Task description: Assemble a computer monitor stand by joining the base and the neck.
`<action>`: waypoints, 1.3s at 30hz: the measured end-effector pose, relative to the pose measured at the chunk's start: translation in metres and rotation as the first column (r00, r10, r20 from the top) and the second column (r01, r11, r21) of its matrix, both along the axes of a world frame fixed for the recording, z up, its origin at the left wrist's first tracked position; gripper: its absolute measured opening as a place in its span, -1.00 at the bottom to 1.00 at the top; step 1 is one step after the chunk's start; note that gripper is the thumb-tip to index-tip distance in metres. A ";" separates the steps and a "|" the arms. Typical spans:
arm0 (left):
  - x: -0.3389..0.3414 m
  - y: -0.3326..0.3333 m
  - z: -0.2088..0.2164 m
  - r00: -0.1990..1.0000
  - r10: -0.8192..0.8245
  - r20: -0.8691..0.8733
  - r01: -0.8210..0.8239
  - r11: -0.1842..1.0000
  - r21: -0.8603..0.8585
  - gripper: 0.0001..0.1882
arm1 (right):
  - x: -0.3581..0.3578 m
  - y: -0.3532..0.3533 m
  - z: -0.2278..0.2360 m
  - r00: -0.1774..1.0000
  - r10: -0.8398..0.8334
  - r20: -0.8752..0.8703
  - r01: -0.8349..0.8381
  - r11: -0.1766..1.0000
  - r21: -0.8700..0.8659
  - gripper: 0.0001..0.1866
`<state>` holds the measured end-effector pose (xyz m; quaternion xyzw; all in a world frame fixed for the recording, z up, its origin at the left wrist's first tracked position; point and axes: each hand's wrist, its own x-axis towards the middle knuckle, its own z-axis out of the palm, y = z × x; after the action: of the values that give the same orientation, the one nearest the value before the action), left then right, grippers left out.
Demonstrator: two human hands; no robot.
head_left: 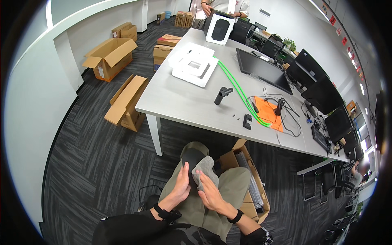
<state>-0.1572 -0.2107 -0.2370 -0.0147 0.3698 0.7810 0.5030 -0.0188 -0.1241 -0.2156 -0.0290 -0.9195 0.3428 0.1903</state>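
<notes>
On my lap rests a smooth black piece, its kind unclear because my hands and a cloth cover much of it. My left hand holds it along its left side, the thumb pointing up and the other fingers mostly hidden. A grey cloth lies against the right side of the piece. My right hand grips that cloth, fingers pressed on its lower part.
The grey table ahead bears a black stand part, a black bracket, green cables, white packing frames and a flat monitor. An open carton stands by my right leg. Across the table, a person handles a box.
</notes>
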 end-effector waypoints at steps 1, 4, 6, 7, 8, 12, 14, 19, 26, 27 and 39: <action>-0.002 0.000 0.000 1.000 0.021 0.019 -0.021 0.999 0.027 -0.43 | 0.004 0.001 0.000 0.999 0.022 -0.036 -0.021 1.000 0.007 -0.39; -0.005 0.000 0.003 0.999 0.032 0.041 -0.034 0.997 0.064 -0.41 | 0.016 0.007 -0.001 1.000 0.017 -0.020 -0.017 1.000 0.016 -0.40; -0.005 0.000 0.006 0.998 0.009 0.064 -0.017 0.991 0.133 -0.40 | 0.022 0.010 -0.004 1.000 -0.024 -0.004 0.023 0.999 -0.036 -0.42; -0.004 0.000 0.007 0.999 0.013 0.053 -0.019 0.993 0.116 -0.40 | 0.024 0.010 -0.006 0.997 -0.070 -0.023 0.068 0.994 -0.091 -0.44; -0.004 0.000 0.009 0.998 0.012 0.059 -0.017 0.996 0.093 -0.40 | 0.025 0.010 -0.008 0.998 -0.065 -0.012 0.063 0.994 -0.090 -0.44; 0.000 0.000 0.014 0.993 0.025 0.116 -0.030 0.999 0.040 -0.40 | 0.024 0.005 -0.017 0.973 -0.231 -0.011 0.224 0.953 -0.205 -0.48; 0.000 0.000 0.015 0.996 0.040 0.081 -0.045 0.997 0.064 -0.41 | 0.022 0.003 -0.021 0.961 -0.273 -0.041 0.261 0.948 -0.184 -0.48; -0.003 -0.001 0.015 0.994 0.102 0.038 -0.105 0.991 0.087 -0.43 | 0.019 0.010 -0.035 0.876 -0.477 0.071 0.461 0.785 -0.413 -0.45; -0.006 -0.006 0.023 0.996 -0.025 0.086 0.019 0.997 0.075 -0.40 | 0.012 0.059 -0.030 0.793 -0.533 0.294 0.558 0.442 -0.702 -0.47; -0.009 -0.008 0.026 0.991 -0.060 0.118 0.051 0.996 0.079 -0.33 | 0.012 0.065 -0.023 0.794 -0.532 0.294 0.484 0.259 -0.836 -0.46; 0.001 0.005 -0.004 0.995 0.049 -0.085 -0.050 0.999 -0.004 -0.28 | -0.024 -0.005 0.010 0.968 -0.107 0.228 0.188 0.908 -0.375 -0.37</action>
<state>-0.1560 -0.2060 -0.2406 0.0078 0.3926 0.7920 0.4674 -0.0430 -0.1296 -0.2054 -0.1709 -0.8414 0.5005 0.1117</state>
